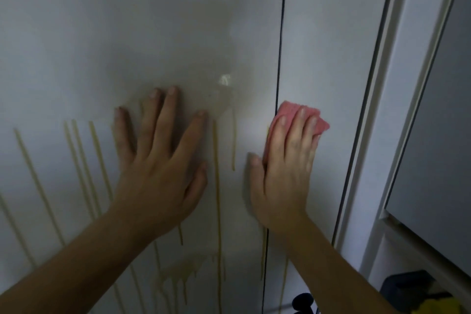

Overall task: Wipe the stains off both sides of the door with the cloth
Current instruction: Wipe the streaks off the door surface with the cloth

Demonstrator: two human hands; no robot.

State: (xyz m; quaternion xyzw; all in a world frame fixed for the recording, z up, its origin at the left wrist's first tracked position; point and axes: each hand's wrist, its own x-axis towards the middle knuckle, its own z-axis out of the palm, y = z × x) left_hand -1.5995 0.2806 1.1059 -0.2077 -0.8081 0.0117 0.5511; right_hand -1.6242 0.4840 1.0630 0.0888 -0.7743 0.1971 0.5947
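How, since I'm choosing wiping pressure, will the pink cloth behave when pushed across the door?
Probably floppy: the pink cloth lies folded under the right hand. It likely slides easily, since the door looks glossy, and could creep from under flat fingers.

Only two hands and two forearms of the person showed. The left hand [163, 160] and the right hand [285, 168] were bare, with long, slim fingers and nails trimmed short, their pale tips just visible. Knuckles and faint tendon lines marked the back of the right hand, whose thumb edge was blurred. The left forearm [76, 262] and the right forearm [331, 262] were slender and smooth, bare along their whole visible length down to the lower edge of the view.
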